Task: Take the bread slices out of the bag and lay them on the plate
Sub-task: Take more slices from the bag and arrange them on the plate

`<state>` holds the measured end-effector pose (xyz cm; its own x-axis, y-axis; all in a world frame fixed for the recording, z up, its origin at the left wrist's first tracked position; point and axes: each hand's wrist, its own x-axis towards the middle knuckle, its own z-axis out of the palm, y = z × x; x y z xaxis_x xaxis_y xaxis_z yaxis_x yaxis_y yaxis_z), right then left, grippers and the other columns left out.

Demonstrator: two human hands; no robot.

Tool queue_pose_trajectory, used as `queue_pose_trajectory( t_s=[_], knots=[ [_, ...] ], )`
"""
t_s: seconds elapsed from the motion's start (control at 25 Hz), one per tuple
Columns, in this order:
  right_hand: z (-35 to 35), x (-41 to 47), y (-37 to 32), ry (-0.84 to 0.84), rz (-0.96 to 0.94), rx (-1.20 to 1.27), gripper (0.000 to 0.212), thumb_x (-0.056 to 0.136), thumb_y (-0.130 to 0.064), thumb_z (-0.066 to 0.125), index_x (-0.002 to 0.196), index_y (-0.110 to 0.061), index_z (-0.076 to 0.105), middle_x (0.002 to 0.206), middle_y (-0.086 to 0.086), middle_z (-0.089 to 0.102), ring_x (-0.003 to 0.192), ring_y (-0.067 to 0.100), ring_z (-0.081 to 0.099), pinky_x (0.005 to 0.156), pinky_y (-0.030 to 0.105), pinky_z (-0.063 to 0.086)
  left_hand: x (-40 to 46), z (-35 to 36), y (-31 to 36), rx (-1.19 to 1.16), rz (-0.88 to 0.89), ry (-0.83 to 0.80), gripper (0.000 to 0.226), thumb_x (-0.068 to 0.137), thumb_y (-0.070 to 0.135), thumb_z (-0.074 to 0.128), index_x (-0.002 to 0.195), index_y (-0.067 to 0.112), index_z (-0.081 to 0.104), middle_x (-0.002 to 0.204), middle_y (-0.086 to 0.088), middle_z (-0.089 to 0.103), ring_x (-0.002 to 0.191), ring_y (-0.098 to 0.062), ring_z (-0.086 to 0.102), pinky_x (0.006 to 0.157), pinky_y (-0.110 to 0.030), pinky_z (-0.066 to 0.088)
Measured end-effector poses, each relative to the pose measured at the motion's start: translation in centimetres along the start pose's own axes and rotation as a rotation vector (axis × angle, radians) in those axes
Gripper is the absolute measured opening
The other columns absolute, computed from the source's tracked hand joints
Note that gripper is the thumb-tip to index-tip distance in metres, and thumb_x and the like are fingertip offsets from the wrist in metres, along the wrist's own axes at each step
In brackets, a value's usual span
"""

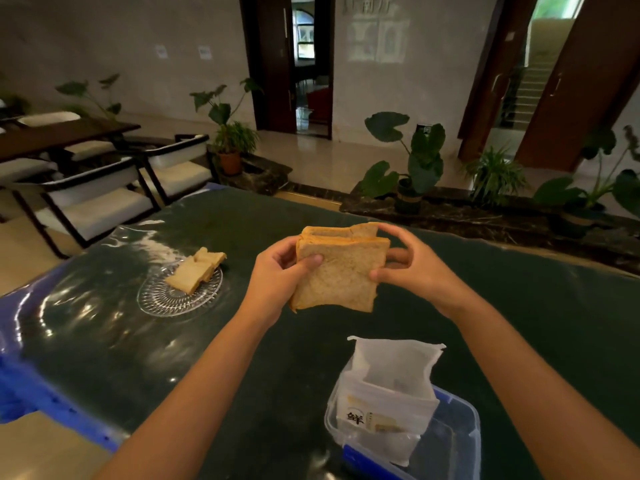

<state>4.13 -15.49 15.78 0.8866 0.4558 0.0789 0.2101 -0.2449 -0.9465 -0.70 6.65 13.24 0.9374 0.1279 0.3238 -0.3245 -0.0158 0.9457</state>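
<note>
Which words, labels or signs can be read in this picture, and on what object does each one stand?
"鲜": printed in black on the bread bag.
Smaller print beside it on the bag: too small to read.
Raised characters on the far wall: too faint to read.
Two paper notices on the wall: blurred, unreadable.

Open desk lies between the glass plate and the bag; two bread slices cover the plate's far half.
</note>
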Motion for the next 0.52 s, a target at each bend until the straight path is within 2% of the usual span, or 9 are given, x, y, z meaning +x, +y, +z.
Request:
queue_pose_trajectory(
  t_s=[0.12, 0.28, 0.4, 0.52],
  knots=[
    [4.5, 1.5, -1.2, 0.013, -0.029, 0.0, 0.056, 0.073, -0.013, 0.073, 0.117, -0.037, 0.049, 0.098, -0.009, 0.067, 0.089, 0.0, 0.065, 0.069, 0.019, 0.053, -0.4, -4.4, 0.3, -0.053, -0.011, 0.043, 0.024, 0.081, 0.012, 0.067, 0.095, 0.031, 0.07, 0.094, 0.008, 0.074, 0.093, -0.011, 0.068, 0.068, -0.022, 0.055],
    [12.1, 3.5, -3.2, 0.013, -0.039, 0.022, 0.037, 0.075, -0.015, 0.071, 0.1, -0.039, 0.058, 0.1, -0.01, 0.066, 0.087, -0.003, 0.064, 0.066, 0.015, 0.052, -1.4, -11.9, 0.1, -0.094, -0.04, 0.07, 0.024, 0.081, 0.01, 0.066, 0.095, 0.029, 0.07, 0.094, 0.006, 0.075, 0.092, -0.013, 0.069, 0.067, -0.023, 0.055],
    [18.9, 4.9, -4.4, 0.018, -0.026, 0.059, 0.035, 0.076, -0.012, 0.07, 0.1, -0.036, 0.059, 0.103, -0.008, 0.066, 0.091, 0.003, 0.065, 0.07, 0.019, 0.054, -2.2, -18.8, 0.0, -0.114, -0.077, 0.075, 0.022, 0.08, 0.009, 0.067, 0.096, 0.024, 0.07, 0.092, 0.004, 0.075, 0.09, -0.014, 0.069, 0.066, -0.022, 0.055],
    [25.6, 6.3, -5.4, 0.015, -0.019, 0.111, 0.034, 0.078, -0.008, 0.066, 0.099, -0.034, 0.06, 0.101, -0.008, 0.068, 0.09, 0.001, 0.065, 0.065, 0.015, 0.054, -3.1, -25.5, 0.0, -0.087, -0.105, 0.078, 0.02, 0.08, 0.01, 0.067, 0.095, 0.023, 0.07, 0.093, 0.001, 0.075, 0.09, -0.017, 0.069, 0.066, -0.024, 0.056]
  ],
)
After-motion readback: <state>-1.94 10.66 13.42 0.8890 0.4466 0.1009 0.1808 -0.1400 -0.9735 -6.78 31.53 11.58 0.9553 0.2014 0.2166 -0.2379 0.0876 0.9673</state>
